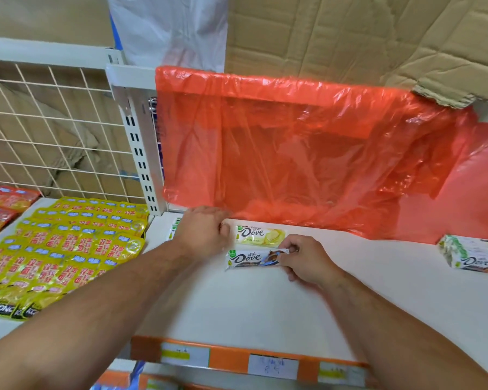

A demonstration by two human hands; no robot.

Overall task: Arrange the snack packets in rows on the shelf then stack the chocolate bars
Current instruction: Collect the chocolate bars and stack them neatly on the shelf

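My right grip point(307, 260) pinches right end of dark Dove bar point(251, 258), flat on white shelf point(237, 305). My left grip point(203, 232) curled at left end of yellow Dove bar point(261, 235), just beyond; cannot tell if it pinches. Yellow snack packets point(68, 249) in rows at left. Bar stack point(472, 254) well right. Open shelf near me, up to orange price strip point(228, 358).

Bright, even light, and a wide lens bending our edges.
We've got soft light from above on the white shelf point(350, 291), with just a faint shadow under the left forearm point(110, 291). Glare streaks run across the red plastic sheet point(293, 153). The left hand point(203, 232) is smeared by motion blur, while the nearer chocolate bar point(251, 258) reads sharp. The wire grid point(40, 122) bows outward, and the label strip point(251, 358) goes soft.
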